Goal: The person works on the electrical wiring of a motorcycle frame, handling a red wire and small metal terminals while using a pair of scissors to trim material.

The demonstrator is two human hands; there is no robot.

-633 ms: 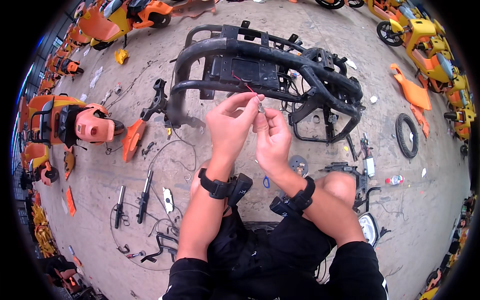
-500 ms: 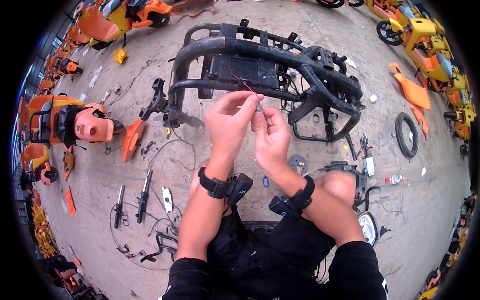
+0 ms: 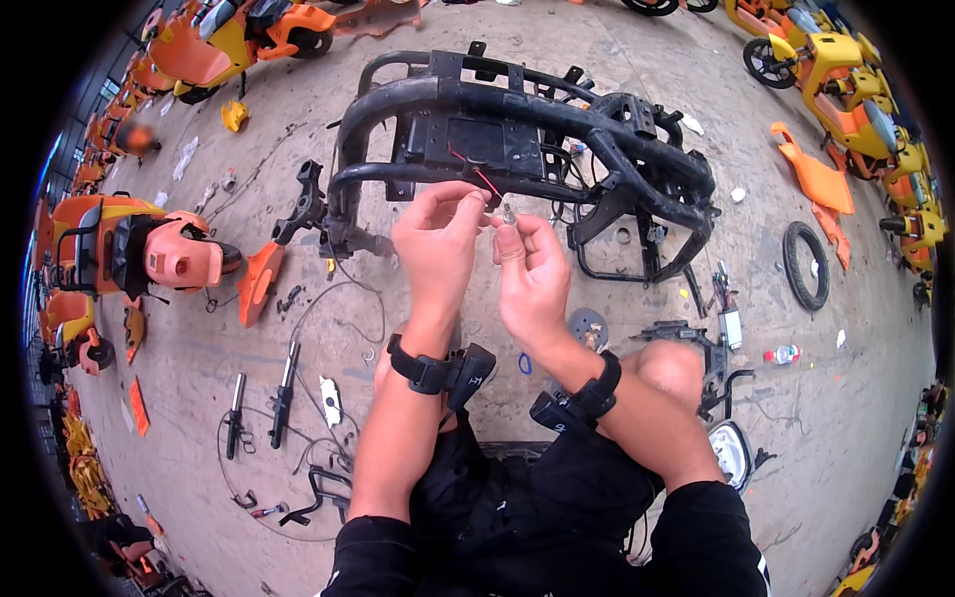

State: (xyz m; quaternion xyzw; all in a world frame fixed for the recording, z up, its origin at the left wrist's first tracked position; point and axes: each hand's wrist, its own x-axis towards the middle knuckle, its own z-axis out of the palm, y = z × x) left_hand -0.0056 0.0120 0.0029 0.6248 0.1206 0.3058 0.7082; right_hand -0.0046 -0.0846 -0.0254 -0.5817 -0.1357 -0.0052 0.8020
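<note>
Pinched between the fingertips of the left hand [image 3: 436, 239], a red wire [image 3: 476, 174] is kept taut toward the small metal connector [image 3: 508, 213] gripped by the right hand [image 3: 532, 274], just before the stripped black scooter frame [image 3: 527, 124] lying on the concrete floor [image 3: 199, 378].

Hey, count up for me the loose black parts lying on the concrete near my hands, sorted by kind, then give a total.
Black scooter frame: 1
Black tyre: 1
Black fork tubes: 2
Black steering bracket: 1
Total: 5

The left hand and right hand pinch a small metal connector on a red wire, not counted.
</note>
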